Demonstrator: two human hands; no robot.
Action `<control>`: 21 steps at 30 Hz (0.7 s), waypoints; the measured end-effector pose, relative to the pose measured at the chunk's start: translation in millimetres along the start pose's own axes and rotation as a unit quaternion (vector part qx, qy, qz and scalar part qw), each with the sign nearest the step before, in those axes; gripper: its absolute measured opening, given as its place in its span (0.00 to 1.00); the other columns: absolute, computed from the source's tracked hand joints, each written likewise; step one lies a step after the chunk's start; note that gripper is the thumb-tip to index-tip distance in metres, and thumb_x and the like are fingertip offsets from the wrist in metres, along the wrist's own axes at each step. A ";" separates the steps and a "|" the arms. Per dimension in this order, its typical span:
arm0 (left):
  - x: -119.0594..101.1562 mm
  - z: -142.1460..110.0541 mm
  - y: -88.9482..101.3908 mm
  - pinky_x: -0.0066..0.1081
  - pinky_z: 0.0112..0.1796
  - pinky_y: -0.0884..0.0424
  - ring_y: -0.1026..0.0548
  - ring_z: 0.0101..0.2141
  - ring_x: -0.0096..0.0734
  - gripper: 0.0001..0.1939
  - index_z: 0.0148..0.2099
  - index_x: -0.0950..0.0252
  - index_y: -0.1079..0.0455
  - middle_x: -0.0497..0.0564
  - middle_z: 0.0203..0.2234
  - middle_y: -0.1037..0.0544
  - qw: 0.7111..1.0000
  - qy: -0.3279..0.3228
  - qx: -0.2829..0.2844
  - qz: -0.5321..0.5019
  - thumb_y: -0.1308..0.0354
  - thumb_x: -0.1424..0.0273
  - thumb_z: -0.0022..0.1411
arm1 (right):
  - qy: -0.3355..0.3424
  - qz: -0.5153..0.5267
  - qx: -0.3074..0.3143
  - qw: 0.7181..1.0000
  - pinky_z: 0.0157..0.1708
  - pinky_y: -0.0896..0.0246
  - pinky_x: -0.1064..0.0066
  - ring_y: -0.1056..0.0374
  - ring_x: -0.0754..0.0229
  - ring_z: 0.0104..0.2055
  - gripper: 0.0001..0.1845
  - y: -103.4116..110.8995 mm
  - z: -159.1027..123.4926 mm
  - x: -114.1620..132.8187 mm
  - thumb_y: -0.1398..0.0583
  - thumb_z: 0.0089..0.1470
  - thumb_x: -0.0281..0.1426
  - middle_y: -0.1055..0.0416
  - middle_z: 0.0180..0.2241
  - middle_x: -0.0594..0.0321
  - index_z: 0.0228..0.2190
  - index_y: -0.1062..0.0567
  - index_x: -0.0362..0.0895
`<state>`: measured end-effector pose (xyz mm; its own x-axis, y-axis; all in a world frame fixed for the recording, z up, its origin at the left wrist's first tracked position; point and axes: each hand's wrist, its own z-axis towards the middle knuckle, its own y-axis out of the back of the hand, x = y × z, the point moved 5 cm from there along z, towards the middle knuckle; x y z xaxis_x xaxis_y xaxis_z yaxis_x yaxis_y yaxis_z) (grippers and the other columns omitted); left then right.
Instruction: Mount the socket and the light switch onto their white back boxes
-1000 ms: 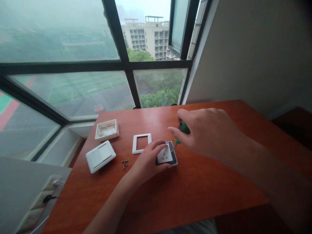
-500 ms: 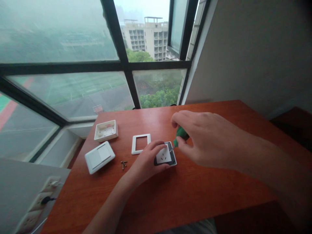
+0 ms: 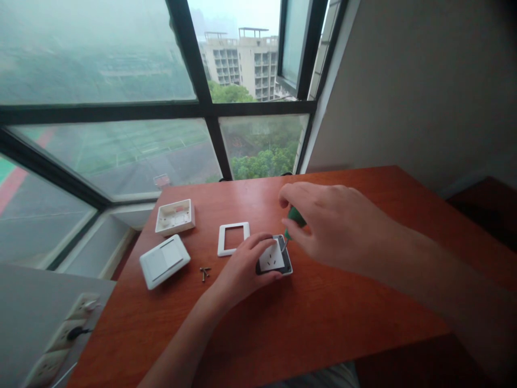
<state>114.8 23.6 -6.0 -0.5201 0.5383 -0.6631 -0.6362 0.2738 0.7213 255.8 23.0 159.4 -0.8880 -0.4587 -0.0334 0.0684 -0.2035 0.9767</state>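
Note:
A white wall socket module point(image 3: 272, 258) in a dark frame lies on the reddish wooden table point(image 3: 323, 312). My left hand point(image 3: 242, 267) grips it from the left, thumb below and fingers curled over its top edge. My right hand point(image 3: 327, 226) is closed round a green-handled screwdriver point(image 3: 294, 218). The tool slants down to the left and its metal tip meets the socket's upper right corner.
A white square cover frame point(image 3: 233, 238) lies just left of the socket. Further left are a white switch plate point(image 3: 164, 261) and an open white back box point(image 3: 175, 216). A few small screws point(image 3: 205, 273) lie between them. A power strip point(image 3: 64, 337) sits at lower left below the window.
My right hand has shifted slightly left and turned round the screwdriver handle, fingers regripping. The left hand and socket have stayed put.

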 end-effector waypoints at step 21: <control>1.6 -1.3 -2.0 0.44 0.57 0.37 0.35 0.57 0.46 0.34 0.59 0.58 0.37 0.55 0.58 0.35 1.000 -0.005 -0.009 0.001 0.31 0.68 0.50 | -0.023 -0.029 -0.022 0.999 0.22 0.61 0.69 0.32 0.56 0.28 0.13 -6.9 5.7 -0.2 0.44 0.57 0.42 0.26 0.30 0.60 0.35 0.30 0.45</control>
<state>114.5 22.8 -8.7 -0.5155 0.5472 -0.6594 -0.6457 0.2580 0.7187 252.9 29.4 153.8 -0.9112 -0.4044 -0.0783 0.0358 -0.2671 0.9630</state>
